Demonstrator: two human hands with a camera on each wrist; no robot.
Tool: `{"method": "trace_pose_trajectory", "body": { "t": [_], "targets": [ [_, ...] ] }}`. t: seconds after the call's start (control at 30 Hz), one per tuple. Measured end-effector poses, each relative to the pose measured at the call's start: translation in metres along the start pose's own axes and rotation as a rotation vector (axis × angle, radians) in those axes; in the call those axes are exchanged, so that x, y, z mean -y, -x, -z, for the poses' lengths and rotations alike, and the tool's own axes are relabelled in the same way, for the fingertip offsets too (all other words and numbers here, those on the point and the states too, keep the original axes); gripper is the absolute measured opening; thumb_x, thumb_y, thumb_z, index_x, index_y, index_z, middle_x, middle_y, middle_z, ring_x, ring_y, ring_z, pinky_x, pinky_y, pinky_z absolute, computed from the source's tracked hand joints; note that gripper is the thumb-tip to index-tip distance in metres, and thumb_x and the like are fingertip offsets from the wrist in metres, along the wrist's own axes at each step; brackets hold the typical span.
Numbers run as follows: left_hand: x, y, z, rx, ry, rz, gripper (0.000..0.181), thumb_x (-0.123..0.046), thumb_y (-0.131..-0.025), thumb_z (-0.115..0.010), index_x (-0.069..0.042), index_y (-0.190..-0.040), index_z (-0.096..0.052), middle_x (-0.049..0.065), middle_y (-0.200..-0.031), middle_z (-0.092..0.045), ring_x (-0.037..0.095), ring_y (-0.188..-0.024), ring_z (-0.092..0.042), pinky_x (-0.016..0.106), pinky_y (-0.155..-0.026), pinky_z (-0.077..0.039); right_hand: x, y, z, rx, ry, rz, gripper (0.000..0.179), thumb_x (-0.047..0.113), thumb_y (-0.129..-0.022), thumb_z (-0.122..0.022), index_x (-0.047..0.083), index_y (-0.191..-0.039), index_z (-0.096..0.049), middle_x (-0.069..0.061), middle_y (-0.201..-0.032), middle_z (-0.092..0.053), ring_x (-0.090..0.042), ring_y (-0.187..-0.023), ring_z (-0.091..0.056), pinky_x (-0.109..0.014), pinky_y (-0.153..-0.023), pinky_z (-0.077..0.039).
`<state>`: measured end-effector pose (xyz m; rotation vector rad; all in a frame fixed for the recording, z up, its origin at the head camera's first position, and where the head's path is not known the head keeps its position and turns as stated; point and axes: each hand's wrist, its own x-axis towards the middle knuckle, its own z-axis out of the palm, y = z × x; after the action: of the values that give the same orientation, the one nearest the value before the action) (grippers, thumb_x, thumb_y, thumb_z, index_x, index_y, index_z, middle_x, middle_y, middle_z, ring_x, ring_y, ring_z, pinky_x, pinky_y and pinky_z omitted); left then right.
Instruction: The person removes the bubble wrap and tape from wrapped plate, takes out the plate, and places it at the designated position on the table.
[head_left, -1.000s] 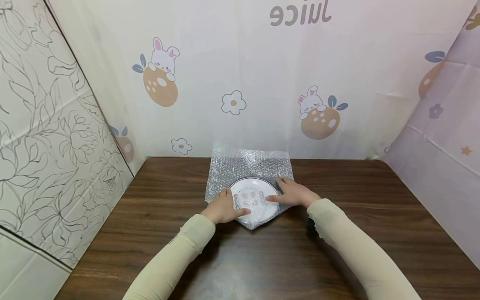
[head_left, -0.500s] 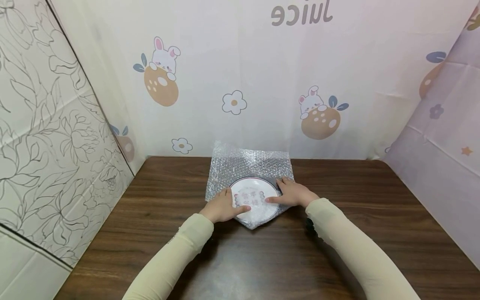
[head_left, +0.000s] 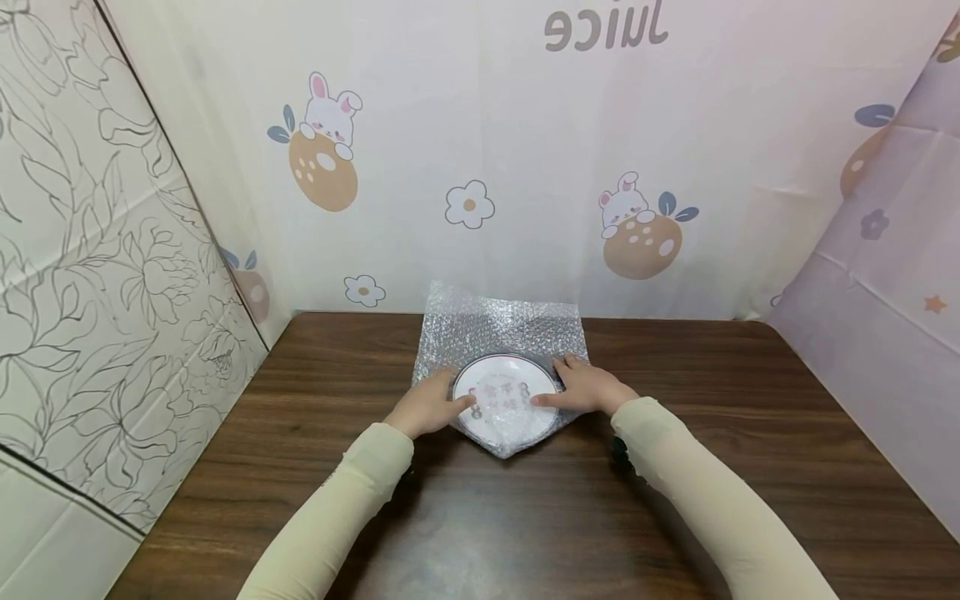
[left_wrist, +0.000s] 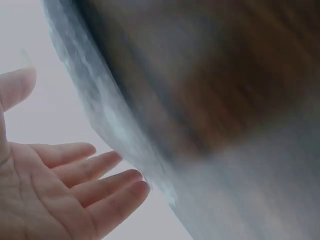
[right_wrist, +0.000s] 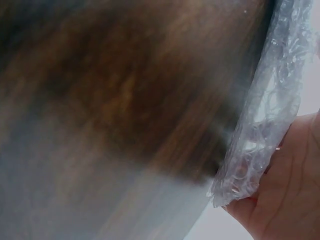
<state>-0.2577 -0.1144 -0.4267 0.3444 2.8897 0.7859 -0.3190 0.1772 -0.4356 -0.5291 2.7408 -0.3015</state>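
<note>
Tabletop [head_left: 675, 517]: dark wood beneath it all.
Bubble wrap [head_left: 498, 325]: out at the far edge.
Plate [head_left: 504, 402]: there, on the wrap, between both hands!
Right hand [head_left: 588, 389]: grip relaxed, thumb over the plate's right side.
Left hand [head_left: 426, 404]: grip released, fingers straight, by the left rim.

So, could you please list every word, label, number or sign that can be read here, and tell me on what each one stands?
"Juice": grey letters, mirrored, at the top of the patterned backdrop behind the table.
Plate under the bubble wrap: small printed marks, too blurred to tell whether they are writing.
No other text is readable.
</note>
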Motion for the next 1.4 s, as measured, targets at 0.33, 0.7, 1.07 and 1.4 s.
{"method": "trace_pose_trajectory", "body": {
  "t": [0.33, 0.7, 1.07, 1.4],
  "targets": [
    [0.015, -0.006, 0.003, 0.115, -0.026, 0.011, 0.083, -0.044, -0.093, -0.064, 0.005, -0.151, -0.03, 0.024, -0.157, -0.031, 0.04, -0.146, -0.028, 0.05, -0.119, -0.026, -0.002, -0.001, -0.002, 0.01, -0.011, -0.004, 0.108, 0.078, -0.084, -0.047, 0.001, -0.156, -0.019, -0.029, -0.161, -0.011, -0.047, -0.148, -0.016, -0.063, -0.113, -0.028],
    [0.014, -0.007, 0.003, 0.161, -0.068, 0.022, 0.078, -0.048, -0.093, -0.062, 0.002, -0.148, -0.038, 0.023, -0.158, -0.029, 0.039, -0.146, -0.029, 0.052, -0.117, -0.03, -0.001, 0.007, 0.0, -0.017, -0.014, -0.003, 0.106, 0.077, -0.085, -0.048, 0.002, -0.155, -0.022, -0.028, -0.161, -0.013, -0.046, -0.148, -0.017, -0.062, -0.114, -0.026],
    [0.014, -0.007, 0.004, 0.176, -0.093, 0.029, 0.078, -0.049, -0.093, -0.061, 0.0, -0.149, -0.038, 0.024, -0.158, -0.028, 0.04, -0.146, -0.028, 0.053, -0.117, -0.03, 0.002, 0.016, 0.014, -0.092, -0.017, 0.054, 0.106, 0.079, -0.084, -0.046, 0.003, -0.154, -0.026, -0.027, -0.159, -0.021, -0.046, -0.146, -0.022, -0.063, -0.113, -0.027],
    [0.015, -0.009, 0.002, 0.168, -0.107, 0.02, 0.077, -0.049, -0.093, -0.061, 0.001, -0.148, -0.04, 0.024, -0.158, -0.029, 0.04, -0.146, -0.03, 0.052, -0.116, -0.031, 0.011, 0.017, 0.021, -0.248, -0.185, 0.234, 0.074, 0.052, -0.093, -0.06, 0.005, -0.147, -0.043, -0.018, -0.148, -0.047, -0.039, -0.138, -0.043, -0.056, -0.111, -0.036]
  ]
}}
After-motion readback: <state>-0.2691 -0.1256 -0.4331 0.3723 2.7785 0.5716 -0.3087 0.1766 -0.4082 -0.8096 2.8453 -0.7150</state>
